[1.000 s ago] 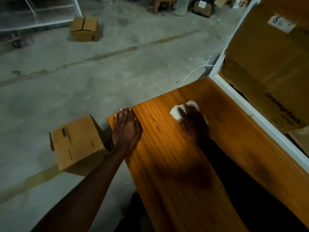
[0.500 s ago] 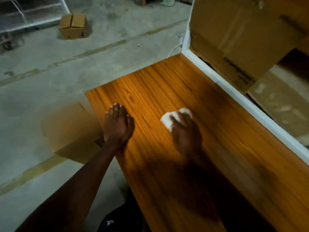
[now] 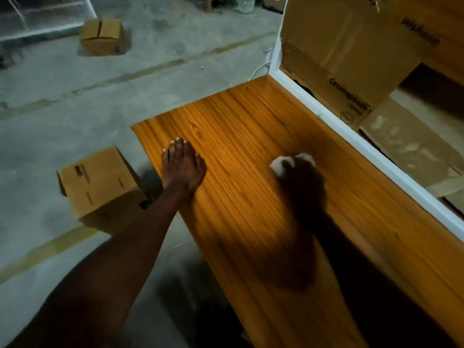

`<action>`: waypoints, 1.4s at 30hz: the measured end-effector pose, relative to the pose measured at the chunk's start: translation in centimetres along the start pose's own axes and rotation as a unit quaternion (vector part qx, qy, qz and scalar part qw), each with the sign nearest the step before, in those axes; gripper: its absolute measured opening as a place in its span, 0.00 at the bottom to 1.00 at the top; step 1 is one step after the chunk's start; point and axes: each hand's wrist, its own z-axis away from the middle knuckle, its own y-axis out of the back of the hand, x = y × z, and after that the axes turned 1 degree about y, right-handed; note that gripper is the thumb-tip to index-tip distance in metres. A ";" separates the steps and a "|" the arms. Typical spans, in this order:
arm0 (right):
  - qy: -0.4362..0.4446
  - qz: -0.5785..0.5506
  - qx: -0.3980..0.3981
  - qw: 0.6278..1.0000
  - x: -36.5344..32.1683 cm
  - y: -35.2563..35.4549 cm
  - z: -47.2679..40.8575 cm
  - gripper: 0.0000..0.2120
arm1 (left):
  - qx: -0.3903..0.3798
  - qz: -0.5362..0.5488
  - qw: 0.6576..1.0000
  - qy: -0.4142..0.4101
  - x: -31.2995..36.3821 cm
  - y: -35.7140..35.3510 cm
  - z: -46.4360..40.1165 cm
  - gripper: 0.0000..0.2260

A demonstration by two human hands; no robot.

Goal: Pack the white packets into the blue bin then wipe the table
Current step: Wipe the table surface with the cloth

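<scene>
My left hand [image 3: 182,167] lies flat with straight fingers on the left edge of the orange wooden table [image 3: 238,121]. On the right half of the tabletop my right hand [image 3: 302,179], dark and blurred, presses a white cloth [image 3: 278,163] against the wood; the cloth sticks out beyond the fingers, which curl over it. No white packets and no blue bin are in view.
A white frame [image 3: 351,136] borders the table's right side, with large cardboard boxes [image 3: 351,46] behind it. A small cardboard box [image 3: 98,189] stands on the concrete floor just left of the table, and another box [image 3: 103,36] sits far back.
My right hand with the cloth has slid over the tabletop toward the right side. My left hand stays flat near the left edge. The view has shifted.
</scene>
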 end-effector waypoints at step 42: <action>0.236 -0.043 -0.030 0.970 4.0 -1.0 38.4 0.26 | 0.005 0.053 0.996 -0.070 8.4 0.0 21.0 0.16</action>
